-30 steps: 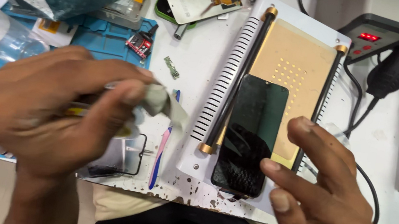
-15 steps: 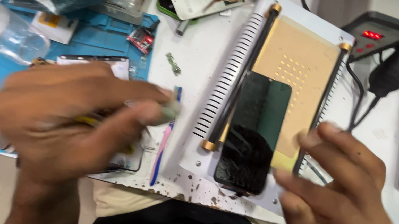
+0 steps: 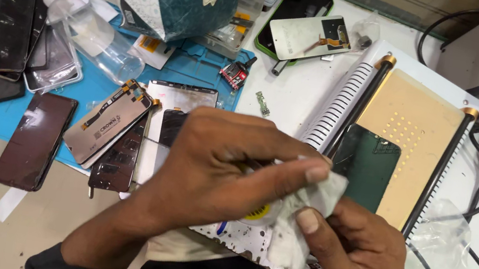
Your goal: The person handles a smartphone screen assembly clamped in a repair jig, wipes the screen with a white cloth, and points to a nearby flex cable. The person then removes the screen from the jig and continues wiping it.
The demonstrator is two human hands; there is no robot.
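Hands meet — left hand (image 3: 216, 169) and right hand (image 3: 359, 264) pinch cloth (image 3: 302, 218).

Phone screen (image 3: 366, 165) lower part hidden behind cloth (image 3: 303, 215); right hand (image 3: 359, 264) cut off at btm edge.

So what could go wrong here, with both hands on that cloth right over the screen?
The left hand and right hand pinch a white cloth beside the dark screen on the heating plate; a slip might scratch the glass. The plate may be hot near the fingers. Loose screens crowd the left hand's forearm.
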